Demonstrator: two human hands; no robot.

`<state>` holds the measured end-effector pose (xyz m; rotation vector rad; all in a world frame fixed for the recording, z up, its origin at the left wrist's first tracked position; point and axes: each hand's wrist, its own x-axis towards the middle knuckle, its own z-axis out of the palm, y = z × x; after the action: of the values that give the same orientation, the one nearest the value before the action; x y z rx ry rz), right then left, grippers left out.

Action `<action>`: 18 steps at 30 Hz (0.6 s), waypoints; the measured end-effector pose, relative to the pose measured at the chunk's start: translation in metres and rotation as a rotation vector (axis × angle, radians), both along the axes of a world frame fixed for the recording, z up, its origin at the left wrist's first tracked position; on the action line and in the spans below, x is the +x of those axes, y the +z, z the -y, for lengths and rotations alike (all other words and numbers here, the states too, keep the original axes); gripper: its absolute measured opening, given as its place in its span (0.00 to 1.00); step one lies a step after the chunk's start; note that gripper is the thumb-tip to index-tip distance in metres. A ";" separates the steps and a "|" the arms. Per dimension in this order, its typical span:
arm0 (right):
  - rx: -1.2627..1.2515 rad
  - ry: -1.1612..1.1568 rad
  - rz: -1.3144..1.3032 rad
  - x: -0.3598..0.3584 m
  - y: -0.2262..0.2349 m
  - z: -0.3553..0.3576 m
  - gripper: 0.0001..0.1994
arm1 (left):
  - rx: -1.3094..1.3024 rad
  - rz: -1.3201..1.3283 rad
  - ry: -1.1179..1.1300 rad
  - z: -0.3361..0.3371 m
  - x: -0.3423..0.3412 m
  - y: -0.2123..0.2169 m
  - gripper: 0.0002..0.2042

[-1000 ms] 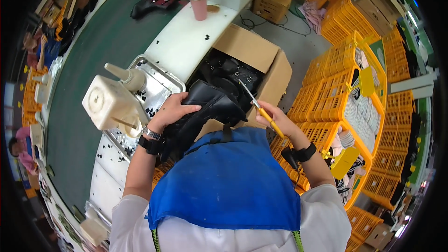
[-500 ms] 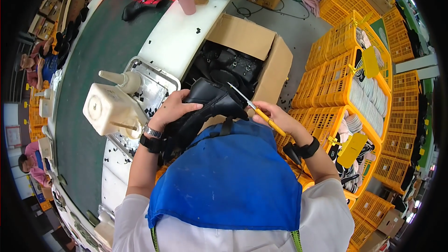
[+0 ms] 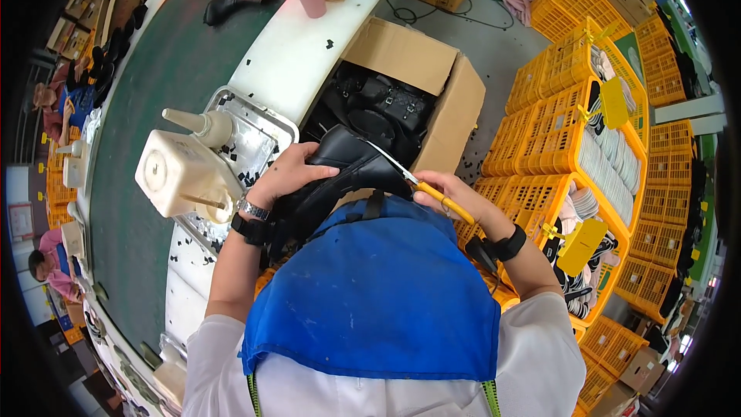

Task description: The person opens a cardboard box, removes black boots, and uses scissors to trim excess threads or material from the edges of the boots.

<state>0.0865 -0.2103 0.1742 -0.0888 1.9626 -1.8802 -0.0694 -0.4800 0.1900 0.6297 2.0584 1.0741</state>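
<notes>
In the head view, your left hand lies on top of the black boot, fingers curled over its upper side, so this grip is closed on the boot and holds it against your blue apron. Your right hand is closed around the yellow handles of the scissors. I cannot tell how far the blades are open; they look nearly together.

The boot lies directly between your two grips. Its long axis runs from lower left, near your left wrist, up to the right, toward the scissors. The blades point up and to the left from your right grip, and their tip rests at the top edge of the boot, touching it or just above it. So the right hand is nearer to the working edge, and the left hand is only the support.

Behind the boot, away from both grips, stands an open cardboard box with more black boots inside. To the left of your left grip, on the bench, is a metal tray with a cream glue bottle.
</notes>
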 end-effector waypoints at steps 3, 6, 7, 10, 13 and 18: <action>0.040 -0.012 0.025 0.003 0.003 0.002 0.13 | 0.003 0.013 -0.005 -0.004 0.001 0.005 0.21; 0.022 -0.039 0.037 0.005 -0.001 0.002 0.12 | -0.013 0.038 -0.016 -0.007 0.000 0.009 0.21; 0.041 -0.033 0.043 0.006 -0.001 0.002 0.13 | -0.013 0.039 -0.017 -0.008 -0.001 0.008 0.21; 0.023 -0.029 0.150 0.004 0.011 0.002 0.16 | -0.002 0.042 -0.018 -0.008 0.000 0.005 0.22; 0.003 -0.047 0.102 0.004 0.005 0.005 0.19 | -0.034 0.053 -0.047 -0.013 0.001 0.008 0.22; 0.002 -0.045 -0.041 0.006 -0.001 0.003 0.19 | -0.004 0.089 -0.071 -0.016 0.000 0.001 0.21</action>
<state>0.0927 -0.2128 0.1729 -0.0842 2.0089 -1.9190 -0.0691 -0.4643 0.1912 0.6365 1.9472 1.0383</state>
